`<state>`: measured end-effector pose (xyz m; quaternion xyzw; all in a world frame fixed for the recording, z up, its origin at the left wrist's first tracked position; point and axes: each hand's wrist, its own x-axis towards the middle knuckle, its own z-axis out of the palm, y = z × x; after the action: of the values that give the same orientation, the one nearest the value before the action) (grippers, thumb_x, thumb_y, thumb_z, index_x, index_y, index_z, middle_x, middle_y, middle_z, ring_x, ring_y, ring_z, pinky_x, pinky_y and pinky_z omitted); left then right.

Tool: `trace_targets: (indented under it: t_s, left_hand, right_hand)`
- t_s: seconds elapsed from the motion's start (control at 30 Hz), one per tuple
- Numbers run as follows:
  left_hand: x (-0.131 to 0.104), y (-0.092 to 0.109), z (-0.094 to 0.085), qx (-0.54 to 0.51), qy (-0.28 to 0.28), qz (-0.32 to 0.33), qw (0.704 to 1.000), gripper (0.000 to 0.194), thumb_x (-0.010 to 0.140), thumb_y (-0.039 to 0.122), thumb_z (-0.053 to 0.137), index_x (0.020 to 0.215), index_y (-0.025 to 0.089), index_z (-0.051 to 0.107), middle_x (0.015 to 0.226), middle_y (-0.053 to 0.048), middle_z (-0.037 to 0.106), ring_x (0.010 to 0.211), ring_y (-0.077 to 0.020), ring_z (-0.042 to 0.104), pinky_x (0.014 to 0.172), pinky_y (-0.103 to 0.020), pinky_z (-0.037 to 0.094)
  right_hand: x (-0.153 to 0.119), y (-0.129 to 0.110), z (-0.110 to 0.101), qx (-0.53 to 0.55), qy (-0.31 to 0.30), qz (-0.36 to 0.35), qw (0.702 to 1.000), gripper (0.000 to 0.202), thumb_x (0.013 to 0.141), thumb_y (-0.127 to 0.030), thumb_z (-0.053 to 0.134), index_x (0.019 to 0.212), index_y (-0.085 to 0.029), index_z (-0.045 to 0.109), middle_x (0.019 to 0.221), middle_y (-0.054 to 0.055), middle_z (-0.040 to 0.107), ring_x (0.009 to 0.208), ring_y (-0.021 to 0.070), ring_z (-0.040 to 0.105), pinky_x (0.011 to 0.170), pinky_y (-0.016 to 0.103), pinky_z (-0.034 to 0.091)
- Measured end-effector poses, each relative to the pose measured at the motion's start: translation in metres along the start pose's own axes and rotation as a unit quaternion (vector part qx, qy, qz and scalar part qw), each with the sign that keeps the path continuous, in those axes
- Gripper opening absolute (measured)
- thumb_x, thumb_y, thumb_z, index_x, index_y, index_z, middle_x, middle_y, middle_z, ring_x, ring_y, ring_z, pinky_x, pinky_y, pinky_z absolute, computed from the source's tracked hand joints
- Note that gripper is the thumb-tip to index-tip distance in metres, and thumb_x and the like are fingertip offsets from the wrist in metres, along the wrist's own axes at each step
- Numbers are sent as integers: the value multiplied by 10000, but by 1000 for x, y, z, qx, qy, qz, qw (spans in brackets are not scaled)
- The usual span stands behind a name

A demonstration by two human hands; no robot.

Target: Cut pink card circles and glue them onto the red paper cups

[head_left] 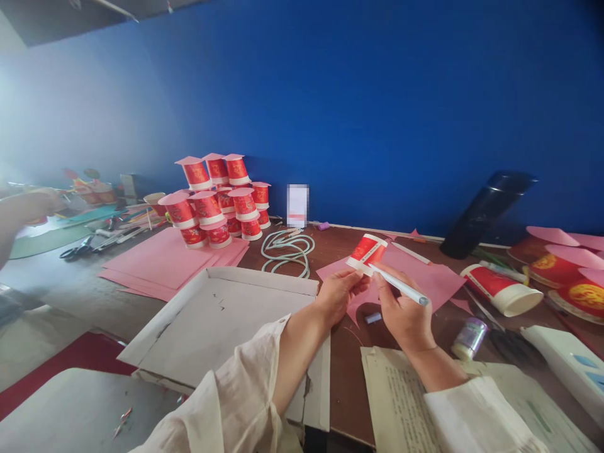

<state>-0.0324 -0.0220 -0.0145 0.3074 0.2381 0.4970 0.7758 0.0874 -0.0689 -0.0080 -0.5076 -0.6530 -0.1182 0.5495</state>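
Tilted above the table is a red-and-white paper cup (pixel 370 250), its lower rim pinched by my left hand (pixel 342 292). My right hand (pixel 408 314) is closed around a white pen (pixel 401 286), with the front of the pen close to the cup's white band. Whether the pen touches the cup I cannot tell. Beneath both hands lies a sheet of pink paper (pixel 438 280), partly cut. A small whitish piece (pixel 372 318) rests on the table between my wrists.
Stacked red cups with pink tops (pixel 207 204) stand at back left, beside pink sheets (pixel 155 261). A white box lid (pixel 226 321), coiled cable (pixel 287 251), lying cup (pixel 500 288), small jar (pixel 469 338) and black bottle (pixel 486 214) surround my hands. Another person's hand (pixel 38 206) shows far left.
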Motion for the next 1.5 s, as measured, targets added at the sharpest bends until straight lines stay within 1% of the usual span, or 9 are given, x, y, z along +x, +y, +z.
trace_targets:
  t_s: [0.17, 0.37, 0.8, 0.93, 1.03, 1.17, 1.33, 1.4, 1.5]
  left_hand:
    - [-1, 1, 2, 0, -3, 0, 1000, 316, 556, 301, 852, 757, 96, 719, 739, -67, 687, 714, -125, 615, 807, -292, 462]
    - [-3, 3, 4, 1, 5, -9, 1000, 264, 590, 261, 830, 757, 92, 714, 717, -58, 679, 694, -116, 613, 799, -281, 461]
    - [-2, 3, 3, -20, 9, -10, 1000, 182, 671, 201, 774, 786, 80, 702, 737, -69, 679, 695, -118, 622, 801, -274, 456]
    - [-2, 5, 2, -31, 31, -19, 999, 135, 725, 187, 729, 804, 83, 692, 745, -74, 679, 692, -122, 624, 797, -277, 457]
    - [-4, 9, 5, -48, 59, -31, 997, 82, 808, 155, 631, 829, 91, 678, 772, -79, 683, 723, -134, 643, 790, -276, 467]
    - [-6, 13, 9, -71, 92, -47, 992, 146, 873, 137, 514, 866, 91, 653, 811, -101, 689, 763, -156, 668, 784, -287, 489]
    - [-6, 16, 7, -85, 79, -54, 992, 203, 891, 134, 449, 856, 83, 643, 804, -109, 691, 763, -164, 681, 750, -280, 511]
    - [-6, 17, 5, -94, 81, -60, 990, 210, 895, 142, 450, 841, 82, 643, 780, -105, 690, 750, -160, 682, 748, -277, 521]
    - [-6, 17, 4, -109, 88, -72, 987, 201, 890, 154, 472, 832, 75, 647, 748, -100, 688, 730, -153, 682, 745, -267, 531]
  right_hand:
    - [0, 0, 1, 1, 2, -3, 1000, 212, 892, -238, 580, 1054, -148, 684, 992, 105, 724, 925, 216, 677, 850, 341, 524]
    - [1, 1, -1, -5, 3, 8, 1000, 214, 888, -240, 589, 1060, -160, 688, 988, 94, 724, 922, 217, 677, 841, 340, 524]
    - [1, -1, -1, -18, 14, 5, 1000, 204, 886, -232, 586, 1046, -159, 690, 974, 91, 726, 915, 221, 679, 821, 344, 530]
    - [2, -3, -3, 2, 19, 22, 1000, 200, 892, -248, 576, 1033, -157, 685, 985, 104, 720, 913, 227, 672, 822, 366, 530]
    - [3, -4, -6, 1, 28, 44, 999, 214, 901, -274, 558, 1032, -151, 675, 971, 111, 711, 888, 227, 668, 798, 369, 535]
    - [3, -3, -8, -3, 46, 82, 996, 231, 910, -302, 538, 1043, -156, 657, 950, 109, 697, 828, 218, 670, 752, 364, 545]
    - [-2, 0, -5, 37, 51, 120, 991, 264, 920, -329, 515, 1114, -184, 619, 953, 84, 678, 703, 178, 651, 684, 343, 546]
    - [-3, 0, -5, 18, 38, 123, 991, 253, 923, -325, 507, 1118, -208, 619, 961, 69, 678, 709, 174, 650, 710, 344, 539]
    - [-3, -1, -6, -17, 6, 104, 994, 223, 900, -336, 544, 1080, -232, 623, 948, 50, 680, 809, 199, 655, 792, 356, 519]
